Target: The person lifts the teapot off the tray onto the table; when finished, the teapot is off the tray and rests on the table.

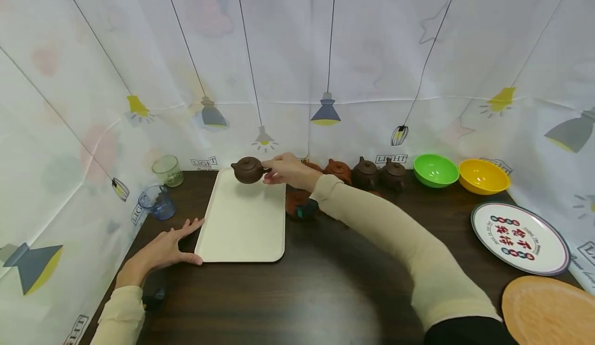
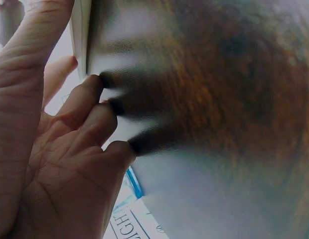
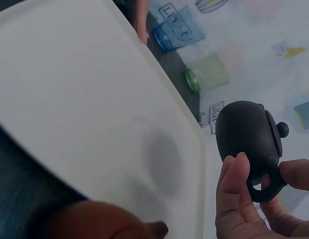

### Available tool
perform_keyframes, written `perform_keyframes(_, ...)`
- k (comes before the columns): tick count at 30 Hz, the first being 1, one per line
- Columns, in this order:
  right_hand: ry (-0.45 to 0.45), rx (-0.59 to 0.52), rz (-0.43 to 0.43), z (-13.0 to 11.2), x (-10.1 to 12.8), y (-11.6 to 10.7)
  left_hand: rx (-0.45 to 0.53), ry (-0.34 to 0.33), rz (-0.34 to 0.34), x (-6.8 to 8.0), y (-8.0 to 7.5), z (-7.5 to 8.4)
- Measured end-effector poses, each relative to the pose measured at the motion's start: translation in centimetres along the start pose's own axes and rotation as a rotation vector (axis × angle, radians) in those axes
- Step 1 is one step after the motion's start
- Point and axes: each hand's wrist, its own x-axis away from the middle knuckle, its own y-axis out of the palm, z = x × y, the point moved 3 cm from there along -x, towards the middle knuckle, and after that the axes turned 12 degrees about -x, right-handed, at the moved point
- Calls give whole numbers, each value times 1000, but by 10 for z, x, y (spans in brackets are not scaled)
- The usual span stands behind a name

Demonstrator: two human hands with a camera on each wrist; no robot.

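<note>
My right hand (image 1: 290,172) pinches a small dark brown teapot (image 1: 248,170) by its handle. The teapot hangs over the far end of a cream rectangular tray (image 1: 244,226), its spout toward the left. In the right wrist view, thumb and fingers close round the handle of the teapot (image 3: 246,137), and its lid is on. A shadow falls on the tray (image 3: 84,99) below. My left hand (image 1: 162,249) rests at the tray's left edge, fingers spread, with thumb and index fingertips against the rim. The left wrist view shows its other fingertips down on the dark table (image 2: 209,84).
Reddish-brown teapots (image 1: 338,169) and dark teapots (image 1: 364,173) stand along the back, partly behind my right arm. Right of them are a green bowl (image 1: 436,170), a yellow bowl (image 1: 483,176), a printed plate (image 1: 520,238) and a round tan board (image 1: 548,311). Green (image 1: 168,171) and blue (image 1: 158,202) glasses stand back left.
</note>
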Motion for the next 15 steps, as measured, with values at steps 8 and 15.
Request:
perform_keyframes(8,-55,69,14,-16,115,-96,-12,17,21,2,1,3)
perform_keyframes(15,-68,95,152,-4,223,-192,-16,14,14,7,0,3)
